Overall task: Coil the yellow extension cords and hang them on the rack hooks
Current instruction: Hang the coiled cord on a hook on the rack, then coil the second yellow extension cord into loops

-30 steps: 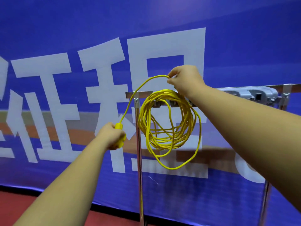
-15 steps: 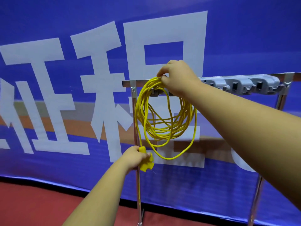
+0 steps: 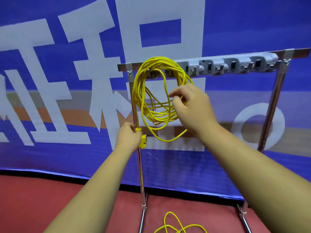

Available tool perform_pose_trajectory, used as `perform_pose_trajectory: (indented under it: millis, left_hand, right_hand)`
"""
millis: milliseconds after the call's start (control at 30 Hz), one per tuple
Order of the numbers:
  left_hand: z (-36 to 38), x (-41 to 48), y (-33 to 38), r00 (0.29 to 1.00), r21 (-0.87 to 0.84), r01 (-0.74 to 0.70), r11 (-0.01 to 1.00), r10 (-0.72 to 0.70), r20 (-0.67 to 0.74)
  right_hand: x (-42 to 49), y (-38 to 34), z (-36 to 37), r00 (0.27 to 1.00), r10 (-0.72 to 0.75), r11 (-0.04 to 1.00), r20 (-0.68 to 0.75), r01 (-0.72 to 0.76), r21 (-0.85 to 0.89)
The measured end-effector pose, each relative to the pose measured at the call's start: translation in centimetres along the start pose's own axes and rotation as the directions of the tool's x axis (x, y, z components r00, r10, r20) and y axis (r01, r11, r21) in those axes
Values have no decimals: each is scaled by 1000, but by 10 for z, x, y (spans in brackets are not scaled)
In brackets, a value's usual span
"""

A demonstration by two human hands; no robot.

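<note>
Two bare forearms reach forward from the bottom of the view, over a red floor [image 3: 50,199]. A second yellow cord [image 3: 179,223] lies in loose loops on that floor, between the feet of a metal rack.

The left hand [image 3: 128,137] is closed around the yellow plug end [image 3: 142,140] of a cord and holds it against the rack's left post [image 3: 140,165]. The right hand [image 3: 191,106] is higher, at the right side of the hanging coil, with fingers curled and thumb and forefinger pinching its strands.

The coiled yellow extension cord [image 3: 139,91] hangs in many loops from the left end of the rack's top bar [image 3: 289,53], draped over the hooks there. One longer loop droops below the rest. A strip of grey hooks [image 3: 235,64] runs to the right along the bar.

Behind the rack stands a blue banner [image 3: 50,157] with large white characters.
</note>
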State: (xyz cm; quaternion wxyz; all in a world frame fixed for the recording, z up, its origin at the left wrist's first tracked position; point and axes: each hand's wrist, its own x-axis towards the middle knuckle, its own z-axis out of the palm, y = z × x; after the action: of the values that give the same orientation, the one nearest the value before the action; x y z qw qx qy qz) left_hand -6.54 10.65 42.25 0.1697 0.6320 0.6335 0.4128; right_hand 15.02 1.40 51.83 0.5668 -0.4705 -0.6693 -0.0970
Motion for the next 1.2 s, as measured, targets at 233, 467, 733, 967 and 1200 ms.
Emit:
perform_pose_trajectory:
  millis: [233,467,733,967,1200]
  left_hand:
    - [19,-50,-21,982,-148,42,988,-13,189]
    - [64,-97,-68,916,-163,190,968,-115,383]
    - [167,-169,-191,721,100,390,915,-371,585]
    - [246,-270,-303,536,459,279,843,-533,654]
    - [275,-367,-373,368,533,-118,838,-461,807]
  right_hand:
    - [-82,31,29,954,125,992,273,-126,-12]
    - [-160,60,57,876,252,964,413,-265,-26]
    - [-322,121,102,577,584,773,571,-610,-174]
    - [-488,165,109,133,687,628,714,-604,-491]
    - [-585,181,102,-200,598,702,777,-338,-627]
